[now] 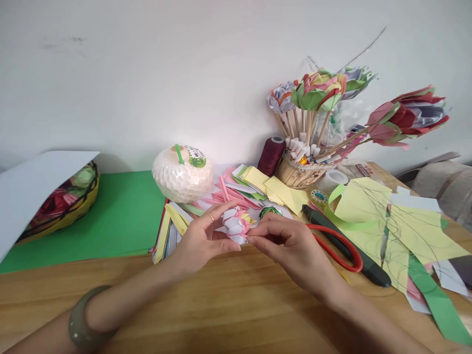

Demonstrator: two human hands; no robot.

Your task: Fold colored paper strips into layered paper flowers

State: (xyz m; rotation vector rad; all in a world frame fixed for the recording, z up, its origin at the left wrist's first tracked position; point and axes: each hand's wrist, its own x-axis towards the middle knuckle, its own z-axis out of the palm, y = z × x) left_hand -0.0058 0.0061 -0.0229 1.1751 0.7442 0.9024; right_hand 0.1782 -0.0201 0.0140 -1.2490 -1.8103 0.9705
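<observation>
Between my hands is a small folded paper flower (235,222) with white, pink and yellow petals, held just above the front of the table. My left hand (201,236) grips it from the left, thumb below and fingers above and behind. On its right side my right hand (285,241) pinches a lower petal edge between thumb and fingertips. Behind the flower lie pink, white and green paper strips (236,189) and yellow paper pieces (285,194). A small green patterned thing (270,211) shows just behind my right hand, partly hidden.
A wrapped coconut (182,172) stands behind my left hand. At right lie red-handled scissors (341,246), a dark green long tool (368,270) and yellow sheets with loose wire (416,231). Paper flowers on sticks (313,91) fill a basket (300,172) beside a maroon thread spool (272,155).
</observation>
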